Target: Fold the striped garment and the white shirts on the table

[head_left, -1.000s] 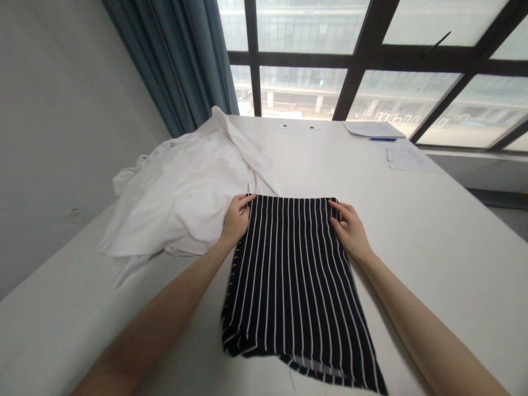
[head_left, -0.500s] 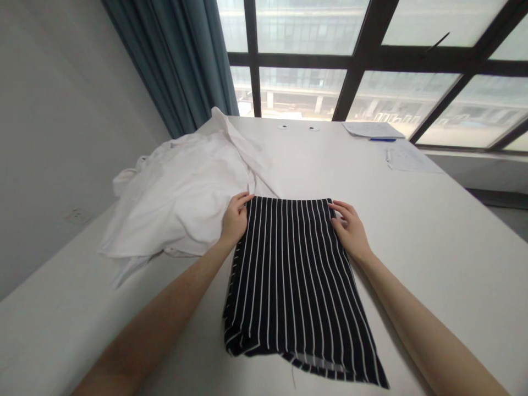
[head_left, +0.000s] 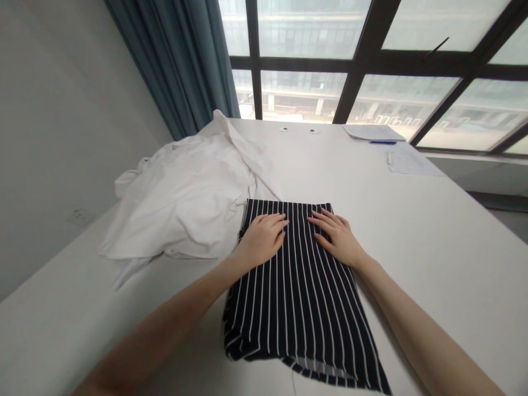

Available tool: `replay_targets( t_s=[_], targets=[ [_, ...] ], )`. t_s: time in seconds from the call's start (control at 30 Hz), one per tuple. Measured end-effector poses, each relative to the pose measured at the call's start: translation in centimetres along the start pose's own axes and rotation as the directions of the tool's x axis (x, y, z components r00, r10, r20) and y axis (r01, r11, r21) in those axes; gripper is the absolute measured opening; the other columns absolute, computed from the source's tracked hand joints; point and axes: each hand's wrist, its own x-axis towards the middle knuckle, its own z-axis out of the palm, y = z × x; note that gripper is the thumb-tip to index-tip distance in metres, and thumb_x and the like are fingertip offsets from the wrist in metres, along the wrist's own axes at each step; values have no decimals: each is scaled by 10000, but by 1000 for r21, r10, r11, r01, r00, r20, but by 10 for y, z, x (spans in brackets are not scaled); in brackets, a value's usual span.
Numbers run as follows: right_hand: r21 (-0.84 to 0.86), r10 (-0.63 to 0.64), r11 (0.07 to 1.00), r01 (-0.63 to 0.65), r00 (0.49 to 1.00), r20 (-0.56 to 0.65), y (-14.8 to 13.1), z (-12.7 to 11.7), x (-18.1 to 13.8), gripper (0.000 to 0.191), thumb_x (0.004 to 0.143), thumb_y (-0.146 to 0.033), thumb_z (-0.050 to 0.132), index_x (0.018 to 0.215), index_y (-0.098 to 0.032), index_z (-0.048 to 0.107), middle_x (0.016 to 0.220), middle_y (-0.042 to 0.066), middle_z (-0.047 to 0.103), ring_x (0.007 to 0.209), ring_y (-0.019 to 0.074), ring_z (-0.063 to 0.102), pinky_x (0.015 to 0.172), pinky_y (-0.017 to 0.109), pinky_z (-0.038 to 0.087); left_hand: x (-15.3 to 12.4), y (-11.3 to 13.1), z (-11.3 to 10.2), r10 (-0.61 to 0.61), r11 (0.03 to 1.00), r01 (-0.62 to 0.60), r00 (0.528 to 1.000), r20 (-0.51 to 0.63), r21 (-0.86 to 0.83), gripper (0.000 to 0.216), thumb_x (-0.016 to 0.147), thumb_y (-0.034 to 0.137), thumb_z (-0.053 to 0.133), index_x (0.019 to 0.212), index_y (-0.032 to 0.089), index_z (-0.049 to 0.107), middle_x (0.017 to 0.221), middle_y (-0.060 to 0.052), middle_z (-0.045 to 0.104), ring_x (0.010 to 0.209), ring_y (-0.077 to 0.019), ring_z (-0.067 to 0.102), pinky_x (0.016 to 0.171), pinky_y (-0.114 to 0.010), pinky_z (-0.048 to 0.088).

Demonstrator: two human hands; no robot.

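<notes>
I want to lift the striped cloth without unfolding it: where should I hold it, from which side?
Probably the far corners of the striped cloth, one from each side. That edge is straight and neat, near the left hand and right hand lying flat on the cloth; the near edge is uneven, with loose layers.

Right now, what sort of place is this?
Probably an office or meeting room: large white table, dark-framed windows facing another building, papers and a blue pen at the far edge. The left hand and right hand lie flat on a striped garment.

Single head view, looking forward-down over table (head_left: pixel 433 242), close.
</notes>
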Motion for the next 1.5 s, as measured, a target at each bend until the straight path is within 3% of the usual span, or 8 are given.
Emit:
replay_targets(
  t_s=[0.23,0.43,0.67,0.83,0.97,1.2,1.33,1.5],
  targets=[
    [-125,24,992,-21,1000,21,-3,4,-2,518,956,-407,431,1467,-327,410,1563,22,360,1460,318,230,1120,577,263,-11,7,13,-44,994,30,990,132,102,471,987,332,420,1430,176,441,1545,-117,365,1442,-285,299,1162,-552,197],
    [-140,124,982,-125,992,-14,1,10,0,573,943,-481,437,1483,-294,384,1574,60,338,1459,325,231,1123,570,269,-14,-7,10,-86,989,69,987,135,129,532,976,418,448,1473,239,384,1571,-126,310,1442,-346,279,1121,-611,218],
    [-52,238,969,-243,967,-95,6,14,1,606,940,-521,424,1483,-257,369,1548,90,381,1423,340,318,1114,593,288,-35,-25,8,-167,978,156,984,67,136,528,989,416,419,1473,211,377,1554,-155,336,1444,-316,289,1129,-567,246],
    [44,254,967,-251,958,-131,3,8,-29,601,932,-467,461,1481,-244,359,1549,131,366,1421,335,328,1113,606,300,-69,-32,1,-221,972,222,975,-25,73,511,974,328,429,1451,148,391,1543,-189,336,1418,-305,338,1119,-515,325],
    [176,220,964,-200,970,-100,-20,-6,-75,572,941,-435,469,1476,-273,349,1550,131,358,1409,302,359,1128,583,316,-100,-17,-17,-199,980,199,978,-54,-6,513,944,264,452,1443,172,381,1529,-172,341,1397,-288,361,1118,-490,352],
    [198,174,965,-171,985,6,-63,-25,-138,539,942,-400,491,1460,-377,344,1554,70,353,1387,313,393,1079,603,401,-137,18,-39,-294,943,278,954,-64,-182,441,903,312,526,1332,213,500,1054,-84,601,1021,-256,556,948,-446,466],
    [162,128,979,-124,992,-16,-65,-23,-143,530,944,-378,486,1453,-390,340,1551,72,352,1376,329,402,1055,628,416,-140,22,-35,-396,880,371,918,-28,-297,395,876,293,524,1265,230,562,765,2,557,739,-191,542,768,-347,480],
    [124,70,990,-64,997,-40,-67,-29,-143,539,934,-375,504,1450,-388,351,1568,58,319,1412,317,344,1075,604,407,-139,28,-44,-477,784,416,879,-17,-461,358,863,299,520,1206,250,611,700,35,512,693,-155,520,766,-300,455]
  ],
)
